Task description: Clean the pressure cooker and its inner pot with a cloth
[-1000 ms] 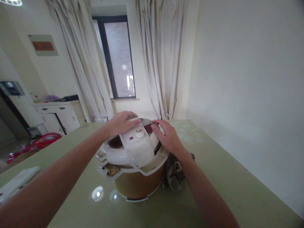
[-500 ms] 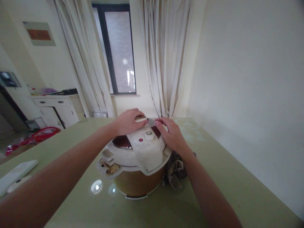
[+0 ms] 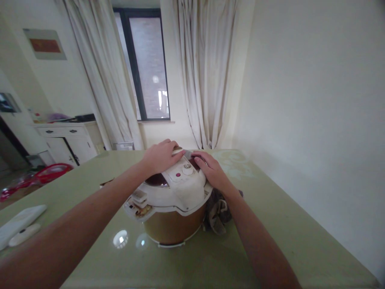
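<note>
An electric pressure cooker [image 3: 176, 226] with a gold-brown body stands on the table. Its white lid [image 3: 177, 192] lies on top, with dark see-through panels, a round valve knob and a red button along the raised middle bar. My left hand [image 3: 162, 157] is closed over the far end of that bar, thumb on the near side. Curved over the lid's right part, my right hand [image 3: 212, 170] grips it with thumb and fingers close together. A bundled grey cloth [image 3: 219, 214] lies against the cooker's right side, partly behind my right forearm.
The green glossy table [image 3: 207, 265] reaches toward the curtains [image 3: 207, 80] and window. At its left edge lie a white flat object [image 3: 21, 224] and a smaller rounded white one [image 3: 25, 235]. A wall borders the right; a white cabinet [image 3: 70, 136] stands beyond.
One second ago the lid sat tilted and raised above the cooker's rim; both hands have brought it down, and it now lies level on the body. Over the last half second little differs.
</note>
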The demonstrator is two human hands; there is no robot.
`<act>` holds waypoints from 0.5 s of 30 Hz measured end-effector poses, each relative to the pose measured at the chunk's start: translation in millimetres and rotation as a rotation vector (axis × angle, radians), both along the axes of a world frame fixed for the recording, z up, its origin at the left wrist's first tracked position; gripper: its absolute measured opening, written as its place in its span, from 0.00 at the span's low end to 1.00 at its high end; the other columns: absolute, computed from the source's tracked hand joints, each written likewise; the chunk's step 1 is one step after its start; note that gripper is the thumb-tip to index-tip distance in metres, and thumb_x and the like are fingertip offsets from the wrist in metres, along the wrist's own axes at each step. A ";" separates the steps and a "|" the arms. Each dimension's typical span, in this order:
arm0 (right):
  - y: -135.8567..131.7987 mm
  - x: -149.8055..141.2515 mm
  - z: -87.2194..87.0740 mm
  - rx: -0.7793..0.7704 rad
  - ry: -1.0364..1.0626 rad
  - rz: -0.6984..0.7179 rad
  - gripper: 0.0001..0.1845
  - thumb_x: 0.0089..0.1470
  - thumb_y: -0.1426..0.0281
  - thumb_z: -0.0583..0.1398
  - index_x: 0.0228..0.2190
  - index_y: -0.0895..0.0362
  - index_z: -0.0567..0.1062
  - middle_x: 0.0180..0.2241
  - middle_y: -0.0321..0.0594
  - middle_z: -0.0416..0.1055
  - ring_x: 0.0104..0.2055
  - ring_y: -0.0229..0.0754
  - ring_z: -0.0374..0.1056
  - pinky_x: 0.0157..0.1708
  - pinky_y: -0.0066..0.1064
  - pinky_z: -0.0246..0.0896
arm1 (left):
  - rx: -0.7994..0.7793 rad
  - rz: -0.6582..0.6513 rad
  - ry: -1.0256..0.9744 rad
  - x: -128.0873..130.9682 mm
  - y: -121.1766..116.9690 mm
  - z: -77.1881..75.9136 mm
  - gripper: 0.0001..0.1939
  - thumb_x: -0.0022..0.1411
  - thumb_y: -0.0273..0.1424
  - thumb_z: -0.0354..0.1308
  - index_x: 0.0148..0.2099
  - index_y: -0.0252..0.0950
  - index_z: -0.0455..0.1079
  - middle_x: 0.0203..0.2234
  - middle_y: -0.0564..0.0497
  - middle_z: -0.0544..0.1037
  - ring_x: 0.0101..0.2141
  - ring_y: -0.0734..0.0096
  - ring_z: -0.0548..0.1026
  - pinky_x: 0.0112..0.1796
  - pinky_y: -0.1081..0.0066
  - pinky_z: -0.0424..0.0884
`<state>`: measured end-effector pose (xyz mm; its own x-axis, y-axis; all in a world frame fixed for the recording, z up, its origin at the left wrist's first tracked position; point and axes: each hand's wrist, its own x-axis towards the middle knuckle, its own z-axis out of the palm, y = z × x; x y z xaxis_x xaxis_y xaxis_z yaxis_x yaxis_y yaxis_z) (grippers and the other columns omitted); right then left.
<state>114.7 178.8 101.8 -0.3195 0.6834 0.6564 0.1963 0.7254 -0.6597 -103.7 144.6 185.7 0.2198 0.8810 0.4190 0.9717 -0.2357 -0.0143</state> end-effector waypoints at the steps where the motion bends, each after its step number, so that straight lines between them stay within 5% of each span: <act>1: -0.6 0.9 -3.3 -0.029 0.034 0.026 0.20 0.70 0.54 0.55 0.52 0.50 0.79 0.59 0.43 0.75 0.64 0.46 0.67 0.68 0.44 0.53 | 0.004 -0.006 -0.010 -0.3 0.2 -0.3 0.30 0.72 0.53 0.44 0.52 0.37 0.76 0.50 0.40 0.80 0.49 0.50 0.79 0.49 0.57 0.73; 5: -5.2 3.2 -12.3 -0.114 0.105 0.084 0.27 0.70 0.48 0.52 0.57 0.49 0.78 0.68 0.41 0.66 0.71 0.43 0.59 0.73 0.42 0.44 | 0.014 -0.098 -0.062 -4.5 5.4 -1.6 0.28 0.72 0.52 0.45 0.51 0.38 0.77 0.50 0.43 0.81 0.50 0.54 0.79 0.52 0.59 0.71; 9: -3.6 4.1 -7.0 -0.047 0.012 0.045 0.28 0.70 0.47 0.51 0.56 0.51 0.78 0.64 0.44 0.71 0.68 0.43 0.63 0.71 0.40 0.48 | 0.034 -0.120 0.049 -3.8 6.1 1.1 0.29 0.73 0.51 0.44 0.53 0.37 0.77 0.50 0.42 0.80 0.53 0.52 0.75 0.56 0.57 0.69; 12: 0.2 6.0 11.3 0.014 -0.197 -0.033 0.27 0.71 0.48 0.50 0.50 0.53 0.78 0.53 0.45 0.78 0.57 0.44 0.71 0.62 0.39 0.59 | 0.147 -0.057 0.143 -2.9 -9.8 4.9 0.29 0.71 0.50 0.48 0.58 0.35 0.75 0.59 0.35 0.74 0.60 0.41 0.68 0.59 0.48 0.65; 15: 0.1 4.6 42.8 0.022 -0.443 -0.117 0.32 0.72 0.45 0.46 0.38 0.55 0.78 0.40 0.44 0.79 0.46 0.45 0.73 0.52 0.37 0.63 | 0.243 -0.011 0.009 -11.9 -43.4 -1.2 0.32 0.71 0.51 0.49 0.69 0.39 0.66 0.67 0.37 0.67 0.64 0.36 0.65 0.61 0.40 0.62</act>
<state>119.4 178.9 144.6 -0.4943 0.7188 0.4889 0.5371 0.6948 -0.4783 -115.5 101.2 184.5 0.2335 0.7517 0.6168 0.9687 -0.2349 -0.0803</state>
